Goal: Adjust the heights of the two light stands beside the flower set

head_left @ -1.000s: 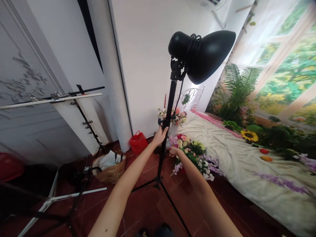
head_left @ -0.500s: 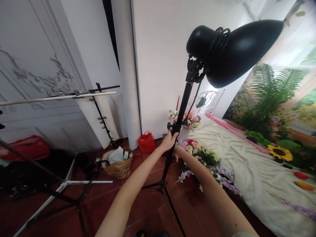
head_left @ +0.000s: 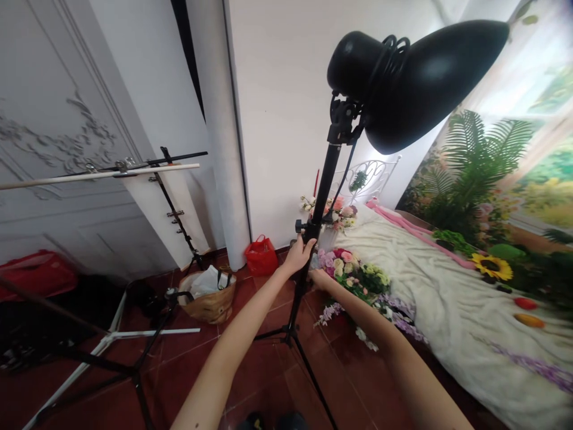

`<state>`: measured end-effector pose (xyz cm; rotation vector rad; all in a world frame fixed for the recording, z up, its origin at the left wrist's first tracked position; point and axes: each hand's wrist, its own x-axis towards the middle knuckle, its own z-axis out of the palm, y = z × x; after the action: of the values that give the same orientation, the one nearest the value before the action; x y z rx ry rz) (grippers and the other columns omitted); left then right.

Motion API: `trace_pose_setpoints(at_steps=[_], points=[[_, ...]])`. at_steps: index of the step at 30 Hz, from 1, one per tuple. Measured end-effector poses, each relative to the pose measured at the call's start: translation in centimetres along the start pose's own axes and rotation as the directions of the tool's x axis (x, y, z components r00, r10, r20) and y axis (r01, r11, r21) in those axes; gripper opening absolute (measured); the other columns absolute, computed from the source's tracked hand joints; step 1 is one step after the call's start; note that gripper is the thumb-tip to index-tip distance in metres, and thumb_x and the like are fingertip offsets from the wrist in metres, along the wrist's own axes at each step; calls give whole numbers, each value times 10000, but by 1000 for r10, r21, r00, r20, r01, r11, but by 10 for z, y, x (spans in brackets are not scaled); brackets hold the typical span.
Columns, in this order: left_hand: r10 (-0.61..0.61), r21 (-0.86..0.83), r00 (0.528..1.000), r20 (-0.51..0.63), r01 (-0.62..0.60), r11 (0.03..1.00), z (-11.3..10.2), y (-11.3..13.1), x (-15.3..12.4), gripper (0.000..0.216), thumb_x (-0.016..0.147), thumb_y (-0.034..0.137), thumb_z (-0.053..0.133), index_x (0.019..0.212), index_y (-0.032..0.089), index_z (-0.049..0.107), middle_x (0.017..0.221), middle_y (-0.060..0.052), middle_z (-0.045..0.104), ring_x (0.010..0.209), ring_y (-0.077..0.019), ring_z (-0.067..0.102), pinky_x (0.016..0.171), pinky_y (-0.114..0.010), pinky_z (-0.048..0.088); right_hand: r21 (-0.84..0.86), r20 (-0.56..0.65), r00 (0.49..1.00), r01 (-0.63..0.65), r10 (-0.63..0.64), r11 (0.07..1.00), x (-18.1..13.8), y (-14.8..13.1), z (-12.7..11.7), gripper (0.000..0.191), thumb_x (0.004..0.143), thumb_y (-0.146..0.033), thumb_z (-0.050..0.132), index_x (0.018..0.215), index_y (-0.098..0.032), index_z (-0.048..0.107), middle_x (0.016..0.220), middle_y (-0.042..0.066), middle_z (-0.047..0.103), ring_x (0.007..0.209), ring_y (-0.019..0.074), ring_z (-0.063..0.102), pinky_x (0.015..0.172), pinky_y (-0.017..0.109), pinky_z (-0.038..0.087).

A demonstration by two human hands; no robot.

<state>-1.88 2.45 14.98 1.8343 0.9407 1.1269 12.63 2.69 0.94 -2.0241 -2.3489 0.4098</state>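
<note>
Basket holds white bag | left hand grip wrapped round stand pole | right hand grip: cannot tell

The lamp has a smooth black shell with a soft sheen; metal or plastic, I cannot tell. The stand is matt black metal tube. The floor is glossy dark-red tile. The basket is rough woven fibre, the bag shiny red plastic, the blanket soft matt cream cloth.
</note>
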Motion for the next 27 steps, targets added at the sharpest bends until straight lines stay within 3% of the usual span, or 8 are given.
trace_pose_setpoints(at_steps=[4, 6, 9, 14, 18, 23, 25, 27], points=[[-31, -3, 999, -13, 31, 1000, -1, 3, -1, 500, 861, 463, 431, 1264, 173, 365, 931, -78, 675, 923, -228, 629, 879, -372, 467, -190, -198, 972, 88, -125, 978, -21, 0, 28, 223, 855, -146, 439, 1026, -165, 582, 954, 118, 639, 982, 236, 531, 943, 372, 279], [-31, -8, 999, -8, 31, 999, -1, 4, -1, 504, 861, 464, 431, 1265, 170, 363, 912, -76, 678, 909, -228, 633, 876, -372, 469, -219, -213, 970, 70, -117, 973, -22, -1, 33, 241, 846, -141, 425, 1044, -153, 561, 972, 131, 620, 982, 239, 514, 927, 365, 284], [-20, -21, 1000, 1, 20, 1000, -1, 4, -1, 513, 863, 467, 424, 1268, 159, 358, 904, -83, 680, 898, -229, 635, 869, -374, 474, -251, -186, 977, 53, -102, 967, -14, 0, 28, 322, 748, -158, 542, 1068, -123, 534, 1063, 158, 572, 1008, 264, 484, 870, 344, 329], [-31, -30, 999, 12, 31, 999, 0, 2, 1, 524, 866, 468, 420, 1275, 151, 345, 875, -79, 683, 870, -219, 642, 854, -363, 481, -296, -145, 986, 41, -87, 954, -2, 3, 29, 466, 697, -159, 585, 1149, -91, 492, 1178, 209, 507, 1076, 313, 442, 884, 412, 355], [-22, -28, 1000, 20, 23, 999, -1, 0, 1, 513, 865, 468, 422, 1272, 165, 348, 859, -69, 684, 841, -212, 646, 836, -359, 488, -249, -223, 975, -55, -2, 967, -3, 1, 54, 418, 815, -102, 413, 1231, -120, 452, 1271, 208, 478, 1081, 278, 487, 942, 457, 331], [13, -49, 999, 42, -10, 999, -3, -1, 1, 511, 871, 471, 406, 1273, 162, 342, 886, -68, 677, 825, -197, 642, 824, -354, 490, -101, -396, 899, -248, 190, 963, -8, -9, 76, 474, 883, -114, 271, 1352, -167, 325, 1397, 186, 361, 1145, 254, 480, 970, 425, 328], [27, -61, 998, 53, -23, 998, -3, -1, 2, 515, 871, 475, 402, 1268, 152, 345, 887, -72, 672, 818, -190, 640, 818, -347, 490, -41, -365, 902, -263, 230, 964, -11, -10, 72, 490, 887, -126, 273, 1374, -175, 283, 1389, 177, 366, 1145, 241, 488, 911, 365, 385], [44, -73, 997, 62, -40, 997, -3, -1, 2, 515, 872, 475, 399, 1263, 143, 348, 893, -79, 668, 815, -186, 637, 809, -340, 491, -10, -226, 958, -186, 179, 983, -11, -7, 61, 479, 872, -144, 339, 1350, -150, 323, 1344, 179, 416, 1122, 233, 507, 855, 313, 418]])
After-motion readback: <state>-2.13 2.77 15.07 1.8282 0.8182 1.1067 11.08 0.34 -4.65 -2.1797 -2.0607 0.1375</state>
